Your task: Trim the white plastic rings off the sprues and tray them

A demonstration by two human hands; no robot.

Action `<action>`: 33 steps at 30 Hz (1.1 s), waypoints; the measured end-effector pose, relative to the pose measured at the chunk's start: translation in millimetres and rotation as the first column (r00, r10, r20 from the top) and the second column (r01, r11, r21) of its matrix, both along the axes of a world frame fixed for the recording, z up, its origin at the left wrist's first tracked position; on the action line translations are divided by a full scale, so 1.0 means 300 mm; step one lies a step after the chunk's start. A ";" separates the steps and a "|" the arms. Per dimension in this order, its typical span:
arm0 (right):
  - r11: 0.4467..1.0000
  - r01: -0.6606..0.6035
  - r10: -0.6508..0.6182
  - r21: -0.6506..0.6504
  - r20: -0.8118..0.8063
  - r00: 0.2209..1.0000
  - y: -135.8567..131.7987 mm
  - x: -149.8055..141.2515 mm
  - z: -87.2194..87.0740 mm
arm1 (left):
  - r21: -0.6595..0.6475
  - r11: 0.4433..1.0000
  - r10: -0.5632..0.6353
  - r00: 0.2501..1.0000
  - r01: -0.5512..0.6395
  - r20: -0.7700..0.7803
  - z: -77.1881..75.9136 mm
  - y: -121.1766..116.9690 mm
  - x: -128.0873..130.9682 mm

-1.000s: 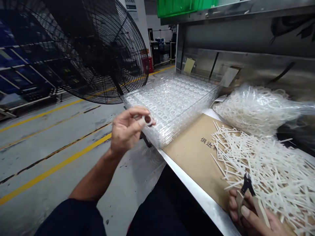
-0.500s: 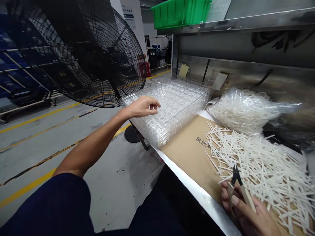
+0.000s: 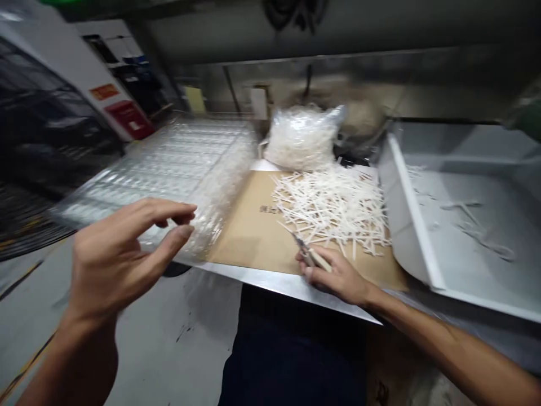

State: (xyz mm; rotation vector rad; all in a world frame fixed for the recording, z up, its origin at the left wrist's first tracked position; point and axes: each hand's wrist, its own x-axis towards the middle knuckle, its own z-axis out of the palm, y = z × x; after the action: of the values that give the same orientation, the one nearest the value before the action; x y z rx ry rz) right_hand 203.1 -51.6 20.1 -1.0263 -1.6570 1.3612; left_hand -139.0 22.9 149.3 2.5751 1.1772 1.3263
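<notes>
My left hand is raised in front of the stack of clear plastic trays, thumb and fingers apart with nothing between them. Wrapped in my right hand is a pair of side cutters with pale handles, its dark jaws pointing up and left. The cutters are over the front of a brown cardboard sheet. Just beyond them lies a loose pile of thin white plastic sticks. A clear bag of whitish ring-like parts sits behind the pile.
To the right stands a large grey bin with a few white strips inside. The metal table edge runs along the front. A dark fan guard is at the left, and a red box stands farther back.
The view has swung right, bringing the grey bin into sight. My left hand has come away from above the clear trays, nearer to me. My right hand still grips the side cutters.
</notes>
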 end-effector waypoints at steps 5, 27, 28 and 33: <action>0.979 -0.088 0.071 0.186 0.094 0.993 -0.011 -0.006 0.007 | -0.292 0.913 -0.281 0.958 0.285 0.057 -0.138 0.096 0.248; 0.851 -0.217 0.204 0.479 0.080 0.976 -0.042 -0.015 -0.009 | -0.645 0.515 -0.675 0.731 0.565 0.101 -0.266 0.209 0.810; 0.852 -0.213 0.200 0.479 0.078 0.977 -0.040 -0.014 -0.013 | -0.663 0.471 -0.609 0.758 0.582 0.232 -0.265 0.216 0.799; 0.878 -0.210 0.186 0.430 0.098 0.978 -0.028 -0.006 -0.018 | -0.644 0.405 -0.137 0.739 0.649 0.660 -0.296 0.229 0.723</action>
State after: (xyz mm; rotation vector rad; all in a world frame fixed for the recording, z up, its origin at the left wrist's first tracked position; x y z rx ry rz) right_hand 201.3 -60.1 14.8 -0.6443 -2.0349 1.0130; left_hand 77.8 91.6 60.5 1.4608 0.6934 0.8527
